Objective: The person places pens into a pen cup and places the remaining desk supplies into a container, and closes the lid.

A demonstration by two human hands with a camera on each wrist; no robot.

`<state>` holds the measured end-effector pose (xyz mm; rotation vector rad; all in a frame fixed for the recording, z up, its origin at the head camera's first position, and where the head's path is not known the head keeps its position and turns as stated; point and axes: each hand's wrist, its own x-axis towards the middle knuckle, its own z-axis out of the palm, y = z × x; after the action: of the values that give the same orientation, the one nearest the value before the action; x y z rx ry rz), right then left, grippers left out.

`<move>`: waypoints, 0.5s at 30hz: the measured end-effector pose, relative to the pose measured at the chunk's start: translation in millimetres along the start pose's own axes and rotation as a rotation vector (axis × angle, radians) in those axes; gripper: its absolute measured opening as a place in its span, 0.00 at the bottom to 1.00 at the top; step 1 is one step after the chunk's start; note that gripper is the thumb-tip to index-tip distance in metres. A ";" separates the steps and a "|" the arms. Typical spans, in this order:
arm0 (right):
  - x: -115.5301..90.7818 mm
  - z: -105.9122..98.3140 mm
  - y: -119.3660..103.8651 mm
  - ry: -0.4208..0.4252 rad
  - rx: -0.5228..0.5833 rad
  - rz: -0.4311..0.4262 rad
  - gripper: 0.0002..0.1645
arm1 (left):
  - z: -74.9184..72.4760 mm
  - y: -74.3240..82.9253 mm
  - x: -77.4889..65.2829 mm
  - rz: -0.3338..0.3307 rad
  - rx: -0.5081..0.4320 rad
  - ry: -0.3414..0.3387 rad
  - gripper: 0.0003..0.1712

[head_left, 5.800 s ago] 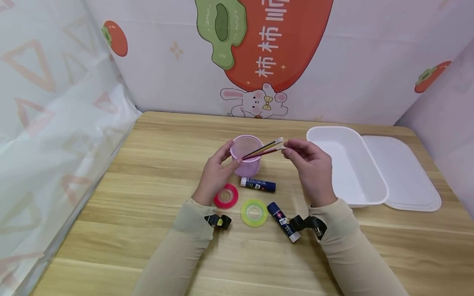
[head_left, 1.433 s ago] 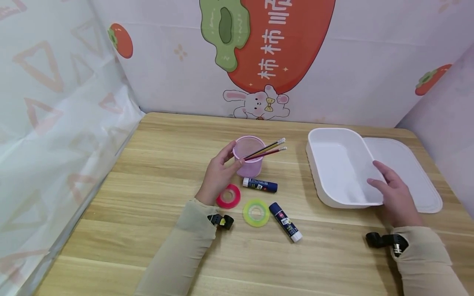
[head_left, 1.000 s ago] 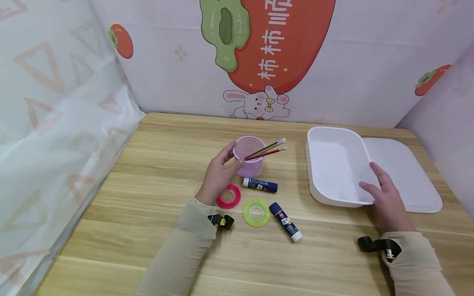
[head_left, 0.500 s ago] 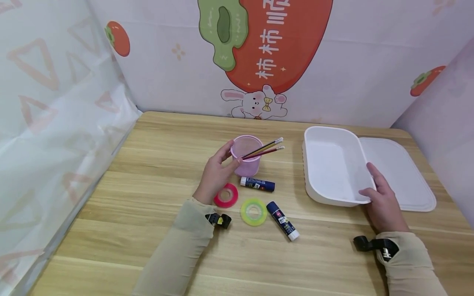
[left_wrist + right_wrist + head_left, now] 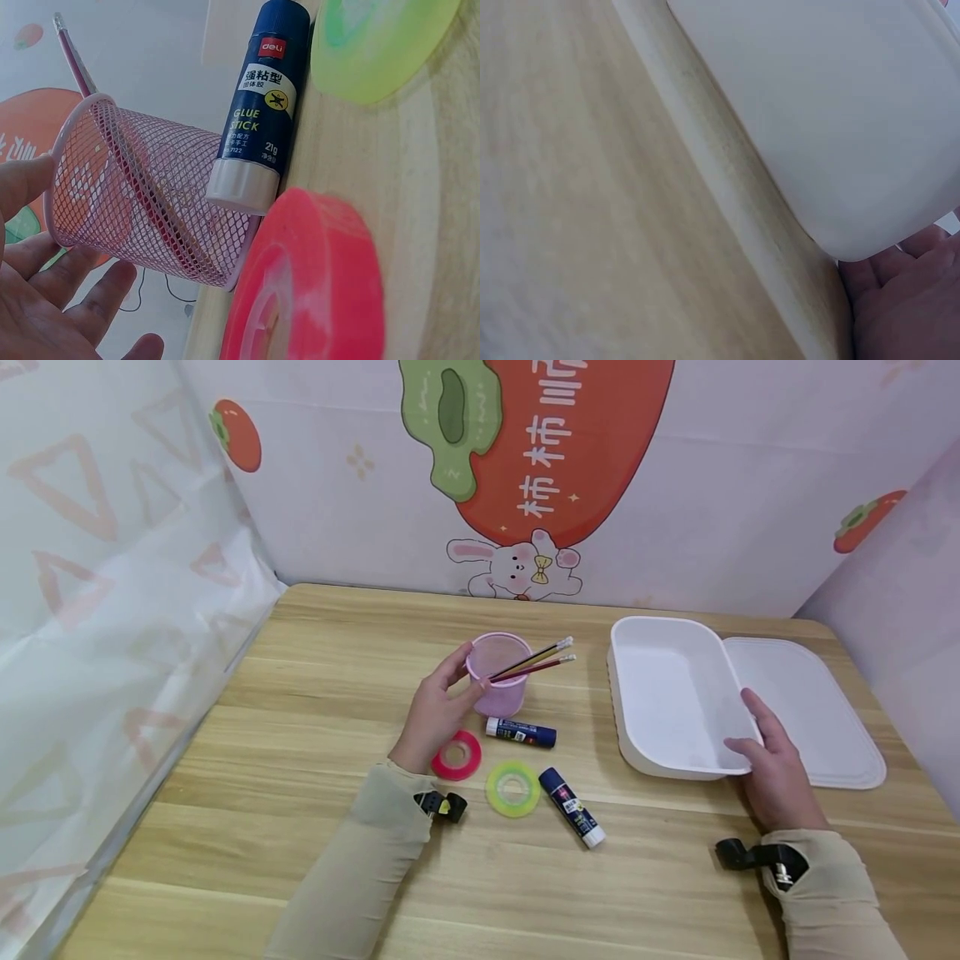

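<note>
In the head view my left hand (image 5: 438,710) holds the pink mesh pen cup (image 5: 501,700) at its rim, thumb on the near side and fingers round the left. Three pencils (image 5: 534,668) lean out of the cup to the right, eraser ends up. The left wrist view shows their shafts through the mesh of the cup (image 5: 150,195). My right hand (image 5: 780,772) grips the near right corner of a white plastic box (image 5: 678,693), thumb over the rim and the other fingers outside. The right wrist view shows the box's outer wall (image 5: 832,112) against these fingers.
A blue glue stick (image 5: 521,732) lies right before the cup, and a second glue stick (image 5: 572,807) lies nearer. Between them and my left wrist are a red tape roll (image 5: 472,768) and a yellow-green tape roll (image 5: 495,797). A white lid (image 5: 817,718) lies partly behind the box.
My right hand has let go of the pencils' eraser ends and moved right to the box. The box has slid slightly left. My left hand has stayed at the cup.
</note>
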<state>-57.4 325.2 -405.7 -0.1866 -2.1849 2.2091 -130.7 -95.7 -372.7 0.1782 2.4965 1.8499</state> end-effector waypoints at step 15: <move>-1.9 0.1 1.2 -0.006 0.002 -0.021 0.44 | -0.9 0.6 0.3 0.013 -0.020 -0.040 0.37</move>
<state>-55.5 325.0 -406.7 -0.1565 -2.1773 2.2035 -131.0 -96.4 -371.9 0.2289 2.4556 1.8563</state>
